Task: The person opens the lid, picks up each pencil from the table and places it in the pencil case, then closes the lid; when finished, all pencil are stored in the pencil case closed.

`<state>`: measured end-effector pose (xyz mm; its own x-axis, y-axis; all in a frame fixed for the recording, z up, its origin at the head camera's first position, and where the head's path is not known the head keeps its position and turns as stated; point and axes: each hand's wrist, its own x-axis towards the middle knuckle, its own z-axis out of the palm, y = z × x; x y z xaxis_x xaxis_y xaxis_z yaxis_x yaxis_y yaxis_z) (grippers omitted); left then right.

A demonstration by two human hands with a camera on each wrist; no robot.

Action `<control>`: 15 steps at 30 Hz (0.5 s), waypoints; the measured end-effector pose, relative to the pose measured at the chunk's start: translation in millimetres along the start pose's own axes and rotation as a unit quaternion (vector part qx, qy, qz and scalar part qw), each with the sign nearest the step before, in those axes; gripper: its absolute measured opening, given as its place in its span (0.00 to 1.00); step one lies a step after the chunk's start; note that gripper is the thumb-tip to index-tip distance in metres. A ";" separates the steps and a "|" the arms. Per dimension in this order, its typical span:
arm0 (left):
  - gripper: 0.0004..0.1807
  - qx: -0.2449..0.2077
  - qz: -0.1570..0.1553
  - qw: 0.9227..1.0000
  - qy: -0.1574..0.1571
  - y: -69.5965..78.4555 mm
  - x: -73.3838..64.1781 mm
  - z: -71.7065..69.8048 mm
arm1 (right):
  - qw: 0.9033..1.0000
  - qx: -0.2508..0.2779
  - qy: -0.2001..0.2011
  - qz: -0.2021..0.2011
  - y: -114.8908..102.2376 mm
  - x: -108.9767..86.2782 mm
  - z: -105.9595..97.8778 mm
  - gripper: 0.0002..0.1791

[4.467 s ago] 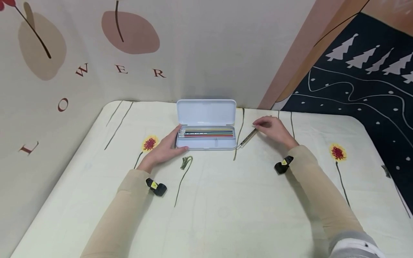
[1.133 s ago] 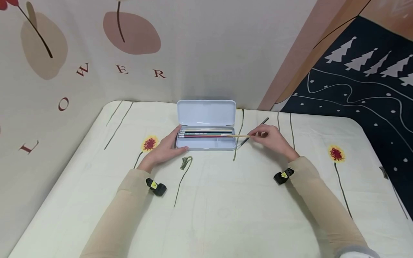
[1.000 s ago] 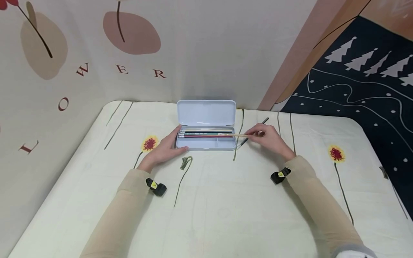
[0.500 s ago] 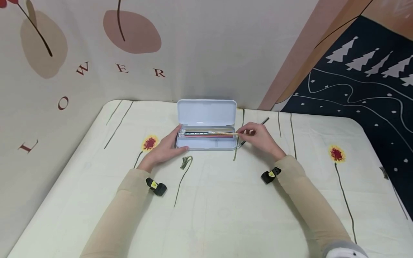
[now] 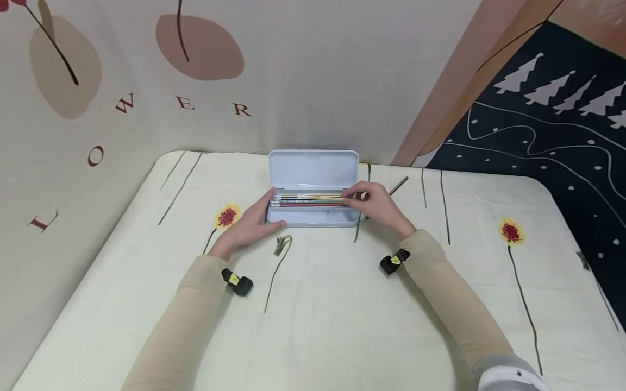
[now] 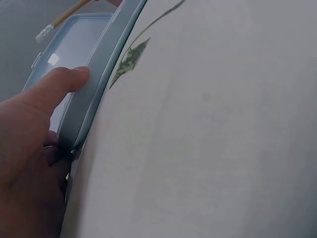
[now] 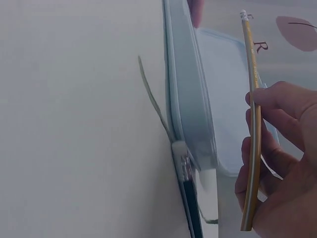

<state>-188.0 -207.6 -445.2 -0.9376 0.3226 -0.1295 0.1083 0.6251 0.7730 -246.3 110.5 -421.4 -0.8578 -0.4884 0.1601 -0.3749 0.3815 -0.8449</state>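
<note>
A pale blue pencil case (image 5: 298, 218) stands open on the table, lid raised at the back. Several pencils (image 5: 303, 206) lie side by side in its rear part. My left hand (image 5: 246, 224) grips the case's left end, thumb on the front wall; in the left wrist view the other fingers are partly hidden. Over the case's right end, my right hand (image 5: 375, 205) pinches a yellow pencil (image 7: 253, 69) with a white eraser end pointing left. A dark pencil (image 5: 400, 185) with a white eraser lies slantwise just right of the case, partly behind the right hand.
A pale cloth with printed flowers covers the table (image 5: 313, 304). A printed wall hanging (image 5: 313, 81) rises close behind the case. A dark tree-patterned cloth (image 5: 548, 130) hangs at the right. Both wrists wear small black cameras.
The right hand left the dark pencil on the table and now holds the yellow pencil, which it has brought leftward over the case. The left hand has stayed on the case.
</note>
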 end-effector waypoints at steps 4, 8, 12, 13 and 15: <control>0.52 -0.001 0.001 1.000 -0.001 0.3 0.6 -0.3 | 1.000 -0.001 -0.006 0.005 -1.9 5.5 7.2 0.06; 0.52 0.001 -0.001 1.000 0.000 -0.3 0.9 -0.3 | 1.000 0.002 -0.011 0.013 -4.6 11.9 15.1 0.06; 0.52 0.002 -0.003 1.000 0.002 -0.2 0.2 -0.2 | 1.000 -0.002 -0.013 0.014 -7.5 19.5 23.2 0.05; 0.52 0.002 -0.004 1.000 0.001 0.0 0.1 -0.2 | 1.000 -0.004 -0.013 0.012 -8.3 21.1 24.9 0.05; 0.52 0.001 -0.005 1.000 0.000 0.4 -0.2 -0.1 | 1.000 -0.010 -0.015 0.009 -9.3 23.7 28.3 0.05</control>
<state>-187.8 -207.5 -444.8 -0.9388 0.3162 -0.1364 0.1001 0.6298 0.7703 -253.2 73.2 -424.1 -0.8535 -0.5048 0.1292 -0.3671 0.4065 -0.8367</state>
